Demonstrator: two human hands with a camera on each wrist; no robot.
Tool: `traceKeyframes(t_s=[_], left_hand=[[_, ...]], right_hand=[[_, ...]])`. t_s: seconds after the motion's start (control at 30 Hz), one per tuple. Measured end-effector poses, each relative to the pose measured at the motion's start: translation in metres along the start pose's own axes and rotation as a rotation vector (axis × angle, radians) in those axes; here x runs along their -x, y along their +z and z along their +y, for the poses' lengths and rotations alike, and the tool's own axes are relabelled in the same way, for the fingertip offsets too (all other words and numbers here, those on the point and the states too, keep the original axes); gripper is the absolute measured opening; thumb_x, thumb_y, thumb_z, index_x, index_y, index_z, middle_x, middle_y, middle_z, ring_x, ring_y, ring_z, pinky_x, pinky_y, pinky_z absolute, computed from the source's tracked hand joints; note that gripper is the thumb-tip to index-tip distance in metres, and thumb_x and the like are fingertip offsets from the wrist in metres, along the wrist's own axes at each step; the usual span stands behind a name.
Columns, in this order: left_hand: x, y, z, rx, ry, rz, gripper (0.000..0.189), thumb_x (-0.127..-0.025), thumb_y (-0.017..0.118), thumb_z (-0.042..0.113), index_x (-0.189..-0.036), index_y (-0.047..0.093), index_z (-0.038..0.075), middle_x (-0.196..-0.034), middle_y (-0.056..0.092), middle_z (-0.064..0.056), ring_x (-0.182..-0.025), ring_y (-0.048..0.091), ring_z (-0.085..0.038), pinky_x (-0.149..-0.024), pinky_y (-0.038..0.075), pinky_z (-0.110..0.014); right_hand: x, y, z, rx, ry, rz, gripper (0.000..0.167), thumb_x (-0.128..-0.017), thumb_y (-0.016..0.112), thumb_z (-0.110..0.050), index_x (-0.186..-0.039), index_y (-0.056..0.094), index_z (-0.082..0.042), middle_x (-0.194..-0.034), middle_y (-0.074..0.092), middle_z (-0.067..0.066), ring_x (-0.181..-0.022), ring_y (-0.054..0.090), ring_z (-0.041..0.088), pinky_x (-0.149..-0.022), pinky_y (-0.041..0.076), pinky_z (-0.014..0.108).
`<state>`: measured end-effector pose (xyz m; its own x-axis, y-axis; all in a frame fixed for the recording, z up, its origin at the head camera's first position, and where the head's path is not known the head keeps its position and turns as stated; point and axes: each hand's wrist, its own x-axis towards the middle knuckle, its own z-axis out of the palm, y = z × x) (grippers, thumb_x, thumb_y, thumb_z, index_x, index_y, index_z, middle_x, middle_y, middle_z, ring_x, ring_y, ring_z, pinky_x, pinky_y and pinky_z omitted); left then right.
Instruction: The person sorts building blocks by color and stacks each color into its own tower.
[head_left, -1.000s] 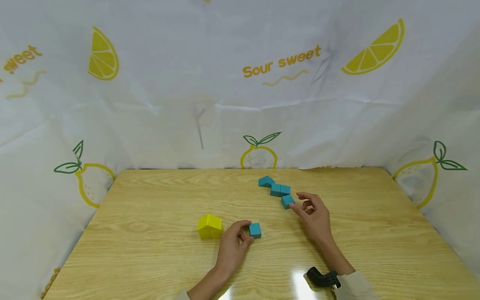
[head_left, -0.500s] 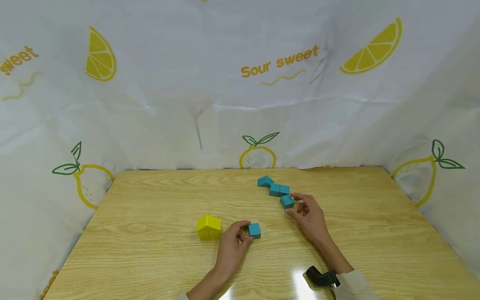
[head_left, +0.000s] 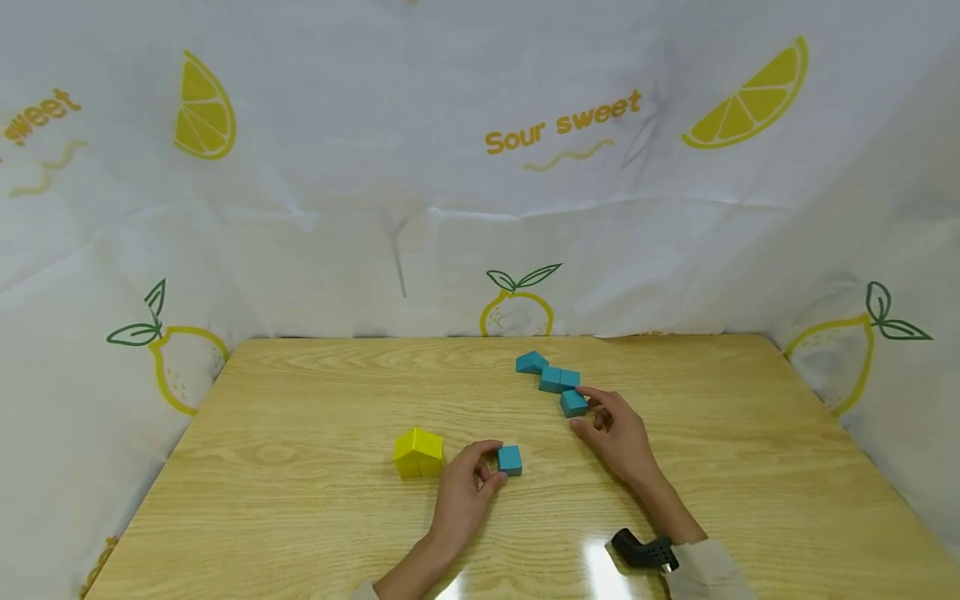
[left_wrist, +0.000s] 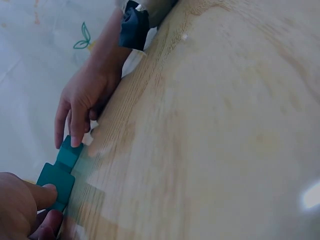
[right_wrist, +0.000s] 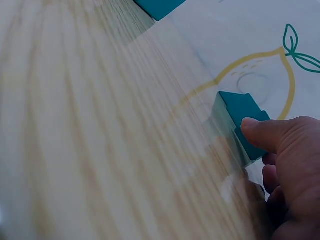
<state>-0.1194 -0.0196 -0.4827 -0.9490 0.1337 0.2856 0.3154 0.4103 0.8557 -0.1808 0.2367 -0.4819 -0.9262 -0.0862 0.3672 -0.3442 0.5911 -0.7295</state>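
In the head view my left hand (head_left: 462,498) pinches a blue cube (head_left: 510,460) between thumb and forefinger on the wooden table. A yellow house shape (head_left: 418,454), made of blocks, stands just left of that hand. Farther back and to the right, my right hand (head_left: 619,437) has its forefinger behind another blue cube (head_left: 573,403) and its thumb at the near side, holding it on the table. The right wrist view shows the thumb (right_wrist: 257,132) against blue blocks. Two blue blocks (head_left: 559,379) touch side by side behind that cube, and a sloped blue block (head_left: 532,362) lies beyond them.
The wooden table (head_left: 300,533) ends at a white curtain (head_left: 337,267) printed with lemons, which hangs behind and at both sides. A black strap device (head_left: 643,552) sits on the right wrist, by a light sleeve (head_left: 708,571).
My right hand has shifted left, and its forefinger and thumb have come around the rear blue cube. My left hand stays on its cube without visible movement.
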Motion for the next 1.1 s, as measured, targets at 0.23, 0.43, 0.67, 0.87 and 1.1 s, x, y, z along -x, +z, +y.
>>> traceKeyframes(t_s=[0.23,0.43,0.67,0.87,1.1], left_hand=[[-0.0005,0.0004,0.0007,-0.003,0.006,-0.005,0.037,-0.08,0.075,0.001,-0.115,0.064,0.005,-0.079,0.056,0.003,-0.058,0.043,-0.003,-0.047,0.037,-0.019],[-0.0004,0.0005,0.0006,-0.007,0.005,-0.004,0.037,-0.08,0.075,0.001,-0.115,0.064,0.004,-0.076,0.055,0.004,-0.056,0.04,-0.002,-0.046,0.036,-0.018],[-0.0003,-0.0001,0.0006,-0.016,0.002,-0.003,0.037,-0.081,0.075,0.002,-0.116,0.064,0.006,-0.076,0.054,0.005,-0.056,0.04,-0.001,-0.046,0.036,-0.018],[-0.0002,-0.0004,0.0013,-0.013,0.004,-0.004,0.037,-0.081,0.075,0.001,-0.116,0.064,0.005,-0.078,0.055,0.003,-0.058,0.041,-0.002,-0.047,0.036,-0.019],[-0.0001,-0.0004,0.0018,-0.007,0.004,-0.006,0.037,-0.08,0.075,0.001,-0.116,0.064,0.005,-0.077,0.056,0.003,-0.057,0.041,-0.002,-0.047,0.036,-0.018]], right_hand=[[0.0007,-0.0012,-0.0018,-0.011,0.01,0.004,0.045,-0.084,0.075,-0.013,-0.126,0.059,-0.008,-0.104,0.055,0.011,-0.071,0.047,0.017,-0.06,0.04,0.027],[0.0019,-0.001,-0.0009,-0.015,-0.02,0.021,0.04,-0.083,0.075,-0.006,-0.121,0.06,-0.008,-0.108,0.054,0.012,-0.071,0.05,0.016,-0.059,0.042,0.027],[0.003,-0.0007,-0.0006,-0.027,0.007,0.017,0.039,-0.084,0.074,-0.006,-0.121,0.06,-0.008,-0.089,0.059,0.006,-0.07,0.055,0.016,-0.054,0.042,0.027],[0.0029,-0.0002,0.0001,-0.025,0.046,0.01,0.042,-0.085,0.073,-0.009,-0.124,0.058,-0.006,-0.103,0.062,0.009,-0.073,0.055,0.016,-0.056,0.043,0.026],[0.0034,-0.0002,-0.0009,-0.026,0.069,0.021,0.041,-0.084,0.074,-0.007,-0.122,0.061,-0.006,-0.09,0.062,0.007,-0.071,0.055,0.015,-0.059,0.045,0.026]])
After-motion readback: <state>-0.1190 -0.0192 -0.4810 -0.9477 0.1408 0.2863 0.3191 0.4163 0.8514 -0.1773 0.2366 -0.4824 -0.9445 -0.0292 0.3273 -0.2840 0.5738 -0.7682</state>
